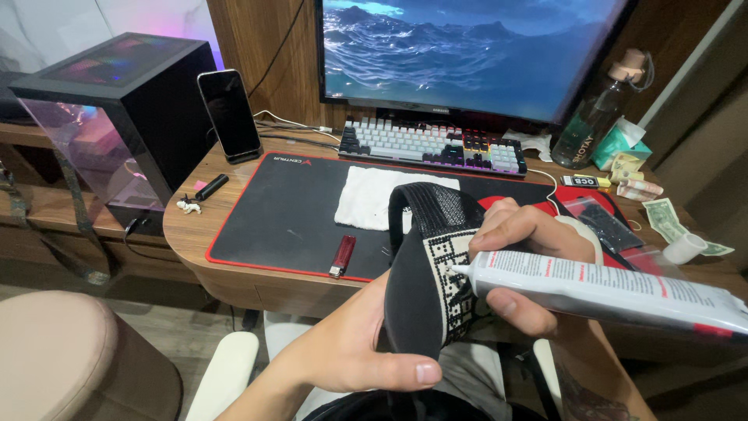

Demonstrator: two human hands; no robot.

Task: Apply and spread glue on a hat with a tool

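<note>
Upper right of the frame, a clear water bottle (596, 109) with a pink cap stands on the bench (191, 226); what is in it I cannot tell. Right of centre a clear plastic bag (604, 222) lies flat with something dark inside.

Now the main action, lower centre: a black sandal (425, 265) is held up on edge, its black sole facing left, a woven strap with a black-and-white pattern facing right, and a black loop arching over the top.

The left hand (354, 351) comes up from the bottom of the frame and its grip is clamped on the sandal's lower edge, thumb lying across the sole. The right hand (530, 257) has its fingers wrapped tight round a white glue tube (600, 292) with red markings, which runs off to the right edge. The nozzle tip touches the patterned strap.

Behind, on the black mat (288, 210) with red edging, sit a white cloth (374, 199) and a red lighter (343, 256). A lit keyboard (432, 144) lies under the monitor (467, 51) at top centre.
</note>
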